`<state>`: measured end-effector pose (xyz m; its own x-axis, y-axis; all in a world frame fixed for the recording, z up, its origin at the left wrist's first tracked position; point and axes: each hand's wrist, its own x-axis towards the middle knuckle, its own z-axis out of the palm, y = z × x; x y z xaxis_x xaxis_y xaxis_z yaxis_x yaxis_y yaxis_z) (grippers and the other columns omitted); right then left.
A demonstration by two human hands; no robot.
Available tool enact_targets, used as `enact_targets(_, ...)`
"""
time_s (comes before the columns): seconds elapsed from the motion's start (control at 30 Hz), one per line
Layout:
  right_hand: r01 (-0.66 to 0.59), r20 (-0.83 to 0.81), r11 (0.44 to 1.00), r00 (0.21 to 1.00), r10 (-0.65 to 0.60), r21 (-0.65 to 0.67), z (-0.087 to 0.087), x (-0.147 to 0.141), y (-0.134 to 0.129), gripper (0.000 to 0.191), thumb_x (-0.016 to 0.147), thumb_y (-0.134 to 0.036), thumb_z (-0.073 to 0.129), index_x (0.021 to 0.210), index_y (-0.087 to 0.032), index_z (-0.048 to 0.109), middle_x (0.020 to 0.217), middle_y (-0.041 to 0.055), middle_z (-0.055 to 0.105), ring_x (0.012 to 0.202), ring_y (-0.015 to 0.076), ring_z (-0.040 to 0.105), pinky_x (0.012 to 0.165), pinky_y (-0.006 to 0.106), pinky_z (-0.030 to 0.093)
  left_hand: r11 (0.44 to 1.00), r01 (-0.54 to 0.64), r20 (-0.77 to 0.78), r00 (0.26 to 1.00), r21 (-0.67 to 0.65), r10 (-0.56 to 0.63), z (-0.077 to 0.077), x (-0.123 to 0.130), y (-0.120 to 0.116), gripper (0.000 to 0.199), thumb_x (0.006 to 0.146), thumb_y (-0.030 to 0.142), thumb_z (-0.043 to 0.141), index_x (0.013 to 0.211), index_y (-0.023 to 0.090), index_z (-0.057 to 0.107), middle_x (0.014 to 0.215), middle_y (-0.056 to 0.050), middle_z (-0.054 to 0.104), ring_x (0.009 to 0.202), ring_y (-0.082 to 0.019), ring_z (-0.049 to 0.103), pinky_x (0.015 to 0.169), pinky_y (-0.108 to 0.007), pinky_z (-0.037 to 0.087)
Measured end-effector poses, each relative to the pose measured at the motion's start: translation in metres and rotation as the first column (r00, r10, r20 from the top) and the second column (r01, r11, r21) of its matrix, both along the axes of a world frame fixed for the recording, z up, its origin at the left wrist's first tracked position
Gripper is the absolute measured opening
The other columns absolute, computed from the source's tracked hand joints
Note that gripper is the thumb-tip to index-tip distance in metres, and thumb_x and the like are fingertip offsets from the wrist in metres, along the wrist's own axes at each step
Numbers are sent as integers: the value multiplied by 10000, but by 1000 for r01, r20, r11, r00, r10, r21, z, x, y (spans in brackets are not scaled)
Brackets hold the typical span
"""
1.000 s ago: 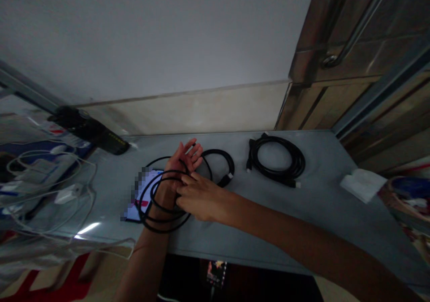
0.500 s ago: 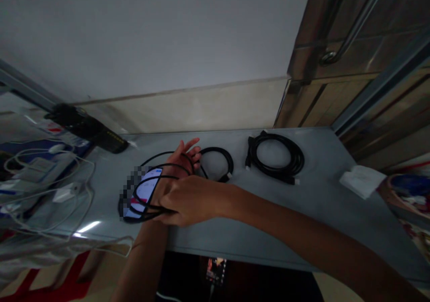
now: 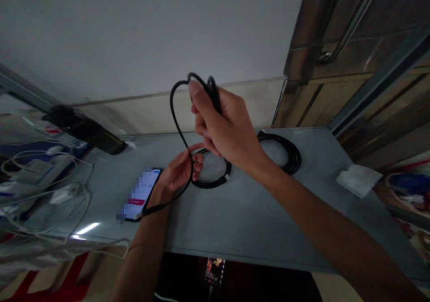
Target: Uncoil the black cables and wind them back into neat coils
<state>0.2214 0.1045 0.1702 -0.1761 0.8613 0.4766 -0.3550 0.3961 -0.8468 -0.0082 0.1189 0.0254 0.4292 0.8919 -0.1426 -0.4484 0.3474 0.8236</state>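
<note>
My right hand [image 3: 225, 120] is raised above the table, its fingers closed around a bunched black cable [image 3: 173, 102]. One strand of that cable hangs in a wide curve down across my left hand [image 3: 179, 170] and ends in a connector over my left forearm, beside a phone [image 3: 146, 187]. My left hand is low, turned partly palm up, with its fingers loosely curled and apart; the strand passes in front of them. Just beyond it, a smaller loop of black cable [image 3: 210, 185] lies on the table. Behind my right wrist rests a coiled black cable [image 3: 294, 154], partly covered.
On the grey table [image 3: 255, 221], a dark cylindrical pouch [image 3: 87, 129] lies at the back left. Tangled white cables [image 3: 89, 181] and a white charger [image 3: 63, 194] are at the left. White crumpled paper [image 3: 358, 179] sits right. A lit phone [image 3: 215, 270] is below the front edge.
My right hand has risen from beside my left wrist, lifting the black cable loops off the left forearm and phone. The left hand's fingers have curled somewhat.
</note>
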Motion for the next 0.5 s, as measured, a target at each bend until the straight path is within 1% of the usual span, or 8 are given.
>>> enact_targets(0.03,12,-73,999,997,-14,-33,3,3,3,543,1117,-692,597,852,-226,515,625,-81,470,476,86,460,468,221,357,999,32,-5,999,11,-32,3,0,-1,344,1020,300,738,1344,188,713,948,-67,768,688,-197,747,470,-261,622)
enact_targets(0.1,34,-169,998,985,-42,-48,7,8,8,559,1086,-707,652,830,-229,515,584,-96,417,419,78,389,426,228,321,999,38,-8,999,6,-38,6,0,-2,441,985,258,776,1415,212,687,924,-36,745,634,-155,719,442,-210,581)
enact_targets(0.13,39,-187,999,981,-45,-34,8,10,10,561,1072,-706,677,822,-231,515,576,-99,403,411,77,365,421,232,310,999,37,-11,999,-5,-37,6,0,-3,493,963,226,792,1443,222,676,908,-21,733,605,-134,702,430,-186,557)
enact_targets(0.2,41,-165,999,986,-40,4,7,13,12,572,1068,-698,692,799,-233,495,587,-93,410,426,75,344,433,236,308,999,41,-13,999,-16,-42,4,-2,-4,593,914,169,824,1482,230,666,887,-5,722,567,-106,672,418,-154,518)
enact_targets(0.27,39,-57,998,998,-37,40,4,12,12,599,1105,-688,631,758,-234,450,607,-73,440,471,81,388,474,237,344,999,50,-5,999,-5,-50,0,-5,-3,643,882,143,853,1493,227,672,895,-16,740,576,-103,674,428,-147,511)
enact_targets(0.33,42,112,996,992,-51,80,0,8,9,564,1140,-656,580,784,-235,462,661,-49,509,570,106,506,551,239,419,999,36,9,999,4,-36,-4,-6,-1,618,868,127,864,1458,216,703,912,-39,776,608,-123,704,465,-162,544)
enact_targets(0.4,67,266,990,959,-97,122,-3,3,7,441,1160,-590,573,897,-239,521,767,-24,604,720,141,617,665,256,496,1000,-14,15,1000,5,13,-8,-6,0,516,856,83,849,1352,193,759,938,-62,808,666,-155,752,526,-191,597)
enact_targets(0.5,77,466,981,871,-152,176,-11,-6,5,247,1167,-469,591,1075,-243,549,936,15,698,898,190,686,794,304,536,994,-110,19,994,-18,110,-12,-3,0,399,816,-11,797,1164,186,805,971,-71,837,787,-210,819,650,-246,673)
